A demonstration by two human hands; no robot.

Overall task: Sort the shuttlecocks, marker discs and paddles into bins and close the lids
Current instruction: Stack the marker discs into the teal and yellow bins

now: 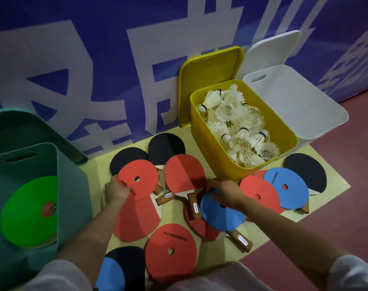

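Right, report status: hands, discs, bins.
Left hand grips red disc; right hand on blue disc. Shuttlecocks binned, lids off. Paddles lie under discs.

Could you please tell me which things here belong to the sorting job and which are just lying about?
Job:
left hand gripping a red marker disc
right hand on a blue marker disc
paddles
shuttlecocks in the yellow bin
green bin
white bin

Lying about:
yellow mat
blue banner

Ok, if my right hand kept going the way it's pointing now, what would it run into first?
Your right hand holds a blue disc and points left. Probably the red paddle just past its fingertips comes first, though depth is hard to judge from this view.
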